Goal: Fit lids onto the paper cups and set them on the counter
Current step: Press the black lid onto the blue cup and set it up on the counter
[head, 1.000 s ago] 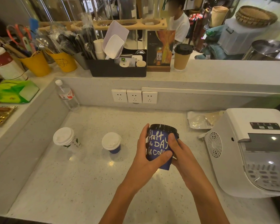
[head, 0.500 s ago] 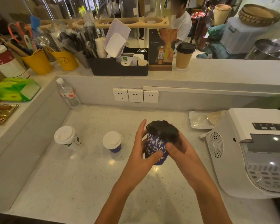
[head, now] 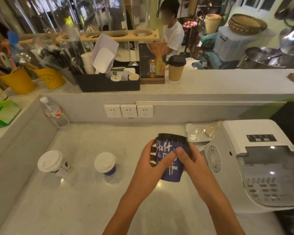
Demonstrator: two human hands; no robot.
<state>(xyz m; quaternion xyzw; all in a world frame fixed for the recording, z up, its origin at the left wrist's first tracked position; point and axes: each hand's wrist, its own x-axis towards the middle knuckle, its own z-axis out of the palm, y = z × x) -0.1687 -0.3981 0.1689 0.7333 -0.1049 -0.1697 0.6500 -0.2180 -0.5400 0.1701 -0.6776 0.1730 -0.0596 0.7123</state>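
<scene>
Gripping the blue paper cup (head: 171,168) at frame centre with left hand (head: 153,164) and right hand (head: 191,162), I should thumb its black lid (head: 172,138) down evenly.

Both forearms are reaching forward, converging. The left hand (head: 154,162) and right hand (head: 191,162) are curling inward, thumbs nearly touching, gripping.

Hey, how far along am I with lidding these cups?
Done: three lidded cups are set down, the white cup and small blue cup on the counter, the brown cup on the ledge. In hand: left hand and right hand hold the large blue cup, black lid on. Left: setting it down.
</scene>
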